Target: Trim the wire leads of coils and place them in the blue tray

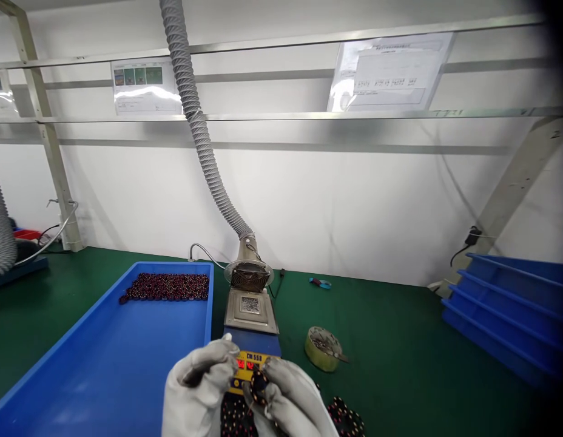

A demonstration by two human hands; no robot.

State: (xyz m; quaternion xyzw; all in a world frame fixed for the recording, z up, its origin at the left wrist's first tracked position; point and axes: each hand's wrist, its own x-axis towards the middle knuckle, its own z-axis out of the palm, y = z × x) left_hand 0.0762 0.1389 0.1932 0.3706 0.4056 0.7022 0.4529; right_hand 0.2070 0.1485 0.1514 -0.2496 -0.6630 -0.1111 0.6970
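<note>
Both of my hands wear white gloves and are raised close together at the bottom middle. My right hand (293,394) pinches a small dark ring-shaped part (258,386) dotted with copper-coloured points. My left hand (202,382) has thumb and fingertips pressed together; whatever is between them is too small to make out. Just beyond the hands stands a heated device with a yellow front panel (253,358), red digits and a metal top (256,311). More dark dotted parts (237,417) lie below and between the hands, and another group of parts (345,419) sits right of my right hand.
A blue tray (140,364) at left bears rows of dark reddish round parts (172,286). A grey exhaust hose (204,139) hangs down to a hood. On the green table (386,346) are a round tin (324,350) and pliers (320,283). Stacked blue trays (509,315) stand at right.
</note>
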